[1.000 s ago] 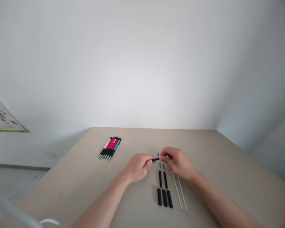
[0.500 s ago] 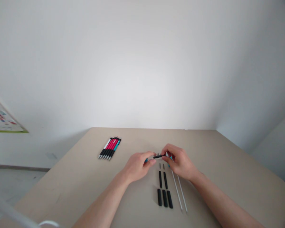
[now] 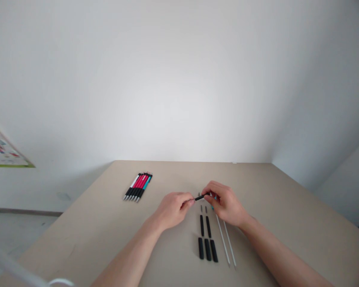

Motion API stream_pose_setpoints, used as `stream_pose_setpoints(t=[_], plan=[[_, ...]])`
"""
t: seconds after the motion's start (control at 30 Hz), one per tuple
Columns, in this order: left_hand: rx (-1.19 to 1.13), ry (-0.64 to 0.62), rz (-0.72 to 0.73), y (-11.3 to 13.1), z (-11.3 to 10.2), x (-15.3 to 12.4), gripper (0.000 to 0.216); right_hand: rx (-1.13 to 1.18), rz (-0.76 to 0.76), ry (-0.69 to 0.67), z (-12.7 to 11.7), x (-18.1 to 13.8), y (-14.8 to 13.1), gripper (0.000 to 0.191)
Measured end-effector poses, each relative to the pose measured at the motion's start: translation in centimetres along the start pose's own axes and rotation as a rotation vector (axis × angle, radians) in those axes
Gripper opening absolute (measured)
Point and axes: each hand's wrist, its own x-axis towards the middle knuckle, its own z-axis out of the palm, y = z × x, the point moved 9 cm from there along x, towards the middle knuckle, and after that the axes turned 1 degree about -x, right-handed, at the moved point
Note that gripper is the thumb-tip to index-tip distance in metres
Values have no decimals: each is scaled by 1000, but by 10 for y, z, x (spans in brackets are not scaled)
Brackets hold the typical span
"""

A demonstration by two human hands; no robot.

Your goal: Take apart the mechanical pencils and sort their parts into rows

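Slim black pen tube (image 3: 201, 197) lies slantwise between my two hands, above the table. Its right end is pinched between the thumb and fingers of my right hand (image 3: 225, 203). At its left end, the closed thumb and fingertips of my left hand (image 3: 175, 208) grip a thin pen part that is mostly hidden. Below the hands lie slim black tubes (image 3: 202, 225), with small grey metal pieces (image 3: 201, 208) above them. Thicker black sleeves (image 3: 207, 250) sit closer to me. Two long white rods (image 3: 223, 240) extend from under my right hand, where a bit of teal (image 3: 213, 207) shows.
Several assembled pens (image 3: 138, 187) with white, red and teal barrels lie side by side at the table's back left. The beige table (image 3: 95, 223) meets a white wall (image 3: 179, 99). A blurred white bar (image 3: 14, 265) crosses the lower left corner.
My left fingers have closed and come up to the black tube's left end. The teal part seen in that hand is now covered. My right hand keeps its grip, barely moved.
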Motion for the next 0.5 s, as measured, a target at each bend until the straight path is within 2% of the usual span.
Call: stream_pose_setpoints(t=[0.2,0.33,0.5], plan=[[14,46,-14,-4,-3,0,22,-29,57,72,-9,0,5,12],[-17,131,0,-3,-12,-1,20,-55,124,85,-8,-1,14,13],[-76,211,55,1,-19,-2,18,-47,119,89,-6,-2,14,13]])
